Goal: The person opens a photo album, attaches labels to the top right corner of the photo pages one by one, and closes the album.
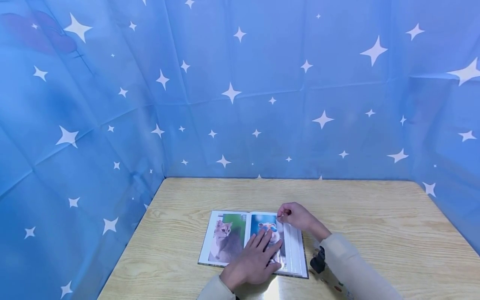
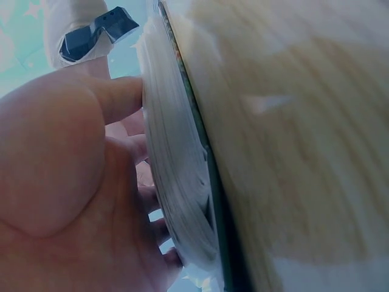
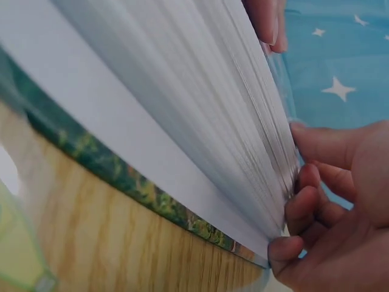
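A photo album (image 1: 206, 246) lies spread on the table, a thick stack of pages (image 2: 176, 146) under its right side. A cat photo (image 1: 228, 246) fills its left page. The right page carries a photo of a small animal with orange glasses (image 1: 262, 219), partly hidden by my left hand (image 1: 256, 257). That hand rests on the page with its fingers extended and spread. At the far right part of the same page, my right hand (image 1: 298, 217) pinches the page edge between thumb and curled fingers. In the right wrist view, its thumb (image 3: 322, 143) lies against the page edges.
The light wooden table (image 1: 375, 216) extends around the album. A blue curtain with white stars (image 1: 277, 137) hangs behind it and at the left. A black device (image 1: 318, 261) sits at my right wrist. A yellow-green shape (image 3: 18, 243) appears near the album's cover.
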{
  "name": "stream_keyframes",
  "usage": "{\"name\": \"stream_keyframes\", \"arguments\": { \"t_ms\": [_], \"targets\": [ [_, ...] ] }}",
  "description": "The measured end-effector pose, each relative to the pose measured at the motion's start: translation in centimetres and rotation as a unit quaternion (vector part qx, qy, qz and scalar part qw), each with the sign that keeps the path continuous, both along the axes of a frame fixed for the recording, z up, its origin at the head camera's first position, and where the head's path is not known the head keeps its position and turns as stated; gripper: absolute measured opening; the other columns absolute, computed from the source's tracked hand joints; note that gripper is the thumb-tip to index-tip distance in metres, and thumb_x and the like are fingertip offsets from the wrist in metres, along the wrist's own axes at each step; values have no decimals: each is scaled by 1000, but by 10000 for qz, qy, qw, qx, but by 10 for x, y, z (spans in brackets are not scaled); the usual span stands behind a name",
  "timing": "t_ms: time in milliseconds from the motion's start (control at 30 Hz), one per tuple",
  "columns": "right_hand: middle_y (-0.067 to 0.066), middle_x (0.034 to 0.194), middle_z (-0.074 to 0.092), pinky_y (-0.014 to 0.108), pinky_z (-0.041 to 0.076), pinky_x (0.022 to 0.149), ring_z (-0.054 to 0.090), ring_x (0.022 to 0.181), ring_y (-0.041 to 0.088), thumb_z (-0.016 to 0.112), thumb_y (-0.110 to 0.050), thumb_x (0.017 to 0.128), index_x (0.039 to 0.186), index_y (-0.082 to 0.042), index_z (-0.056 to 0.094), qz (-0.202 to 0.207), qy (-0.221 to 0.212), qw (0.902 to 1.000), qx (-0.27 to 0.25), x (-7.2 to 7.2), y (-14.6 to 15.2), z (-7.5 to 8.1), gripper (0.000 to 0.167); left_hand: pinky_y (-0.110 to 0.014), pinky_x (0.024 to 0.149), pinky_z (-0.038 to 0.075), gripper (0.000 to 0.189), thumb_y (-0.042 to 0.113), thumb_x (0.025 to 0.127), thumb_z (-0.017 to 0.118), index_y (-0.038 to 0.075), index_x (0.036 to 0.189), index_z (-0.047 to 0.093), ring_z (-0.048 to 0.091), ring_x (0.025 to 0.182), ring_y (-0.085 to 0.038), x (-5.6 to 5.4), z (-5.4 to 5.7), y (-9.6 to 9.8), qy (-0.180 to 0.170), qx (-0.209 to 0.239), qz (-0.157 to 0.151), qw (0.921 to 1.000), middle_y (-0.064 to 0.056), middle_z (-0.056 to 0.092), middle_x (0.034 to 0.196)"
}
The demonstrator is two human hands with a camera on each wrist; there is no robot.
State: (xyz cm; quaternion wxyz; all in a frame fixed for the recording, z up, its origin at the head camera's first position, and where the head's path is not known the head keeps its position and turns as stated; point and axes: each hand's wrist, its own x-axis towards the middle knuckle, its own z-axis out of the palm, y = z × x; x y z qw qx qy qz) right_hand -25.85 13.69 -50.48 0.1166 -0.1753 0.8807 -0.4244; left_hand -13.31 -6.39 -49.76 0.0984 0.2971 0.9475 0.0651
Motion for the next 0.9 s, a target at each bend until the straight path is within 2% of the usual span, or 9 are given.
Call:
{"name": "stream_keyframes", "arguments": {
  "t_ms": [300,500,700,900],
  "targets": [
    [2,74,50,28,36,61,44,67,17,69,-5,89,90,-9,67,-208,-192,9996,74,-4,-1,-3,4,-46,122,17,59,52,104,32,28,159,24,9,153,-27,-2,-1,1,-25,5,20,10000,-10,14,166],
    [3,74,49,29,36,62,43,68,17,67,-9,92,93,-4,67,-195,-190,9996,-34,-4,-2,-5,5,-46,123,15,60,53,104,30,28,159,22,7,153,-27,0,1,0,-76,-83,61,9999,-9,12,166],
    [2,75,48,30,36,63,43,68,18,69,-12,92,93,-9,67,-362,-360,9987,-92,-2,-3,-4,4,-46,123,14,61,53,104,30,28,159,21,6,153,-27,1,2,0,-185,-57,103,9998,-9,10,166],
    [2,74,49,29,36,62,43,67,18,69,-12,92,91,-9,67,-483,-387,9980,-118,-3,-2,-6,4,-47,123,15,61,52,104,32,26,159,23,7,153,-28,-1,2,1,-153,20,52,9999,-10,12,166]
  ]
}}
